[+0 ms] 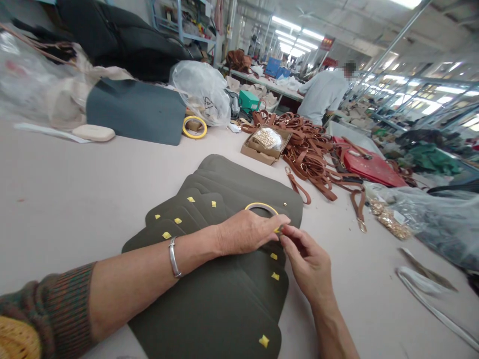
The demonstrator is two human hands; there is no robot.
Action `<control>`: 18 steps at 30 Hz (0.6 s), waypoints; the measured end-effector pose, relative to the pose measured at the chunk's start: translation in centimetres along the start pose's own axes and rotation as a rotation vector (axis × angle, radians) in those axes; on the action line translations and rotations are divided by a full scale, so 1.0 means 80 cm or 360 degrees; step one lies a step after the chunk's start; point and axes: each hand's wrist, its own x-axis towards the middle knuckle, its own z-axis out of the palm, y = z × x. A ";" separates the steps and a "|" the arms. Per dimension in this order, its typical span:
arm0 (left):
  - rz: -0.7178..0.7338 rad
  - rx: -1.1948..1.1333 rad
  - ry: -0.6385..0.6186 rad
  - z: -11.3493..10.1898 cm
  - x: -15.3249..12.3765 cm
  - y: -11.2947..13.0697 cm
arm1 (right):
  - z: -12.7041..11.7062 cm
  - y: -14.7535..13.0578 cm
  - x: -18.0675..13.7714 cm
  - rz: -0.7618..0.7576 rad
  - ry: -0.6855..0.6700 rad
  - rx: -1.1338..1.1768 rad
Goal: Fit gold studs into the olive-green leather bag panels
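Observation:
A fanned stack of dark olive leather panels point(224, 299) lies on the table in front of me, several of them dotted with small yellow tape squares point(166, 235). My left hand point(245, 230) rests on the stack and curls round a yellow tape roll point(258, 206). My right hand point(305, 262) meets it at the roll's edge, fingers pinched on the tape end. A silver bracelet point(174, 257) sits on my left wrist.
Brown leather straps point(310, 154) pile up at the back right beside a red panel point(368, 167) and a cardboard box of gold fittings point(265, 142). A grey panel point(138, 109), a second tape roll point(194, 127) and plastic bags stand behind. A person point(324, 94) works farther off.

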 end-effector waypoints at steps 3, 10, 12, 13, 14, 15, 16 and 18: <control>0.0015 0.0002 -0.0001 0.002 0.000 0.002 | 0.004 -0.005 0.002 -0.0235 0.0044 -0.0219; -0.0036 -0.0073 -0.0180 -0.011 0.002 0.008 | 0.010 -0.009 0.004 -0.0515 0.0230 -0.0589; -0.0081 -0.0078 -0.0214 -0.015 0.004 0.009 | 0.011 -0.012 0.004 -0.0439 0.0261 -0.0658; -0.0098 -0.0057 -0.0209 -0.016 0.004 0.009 | 0.011 -0.014 0.004 -0.0381 0.0258 -0.0675; -0.0110 -0.0024 -0.0192 -0.016 0.004 0.009 | 0.011 -0.017 0.004 -0.0312 0.0252 -0.0674; -0.0118 0.0013 -0.0169 -0.014 0.005 0.009 | 0.011 -0.020 0.004 -0.0237 0.0247 -0.0651; -0.0121 0.0046 -0.0139 -0.012 0.004 0.009 | 0.012 -0.023 0.004 -0.0152 0.0244 -0.0600; -0.0115 0.0085 -0.0055 -0.007 0.003 0.009 | 0.014 -0.029 0.006 0.0073 0.0234 -0.0394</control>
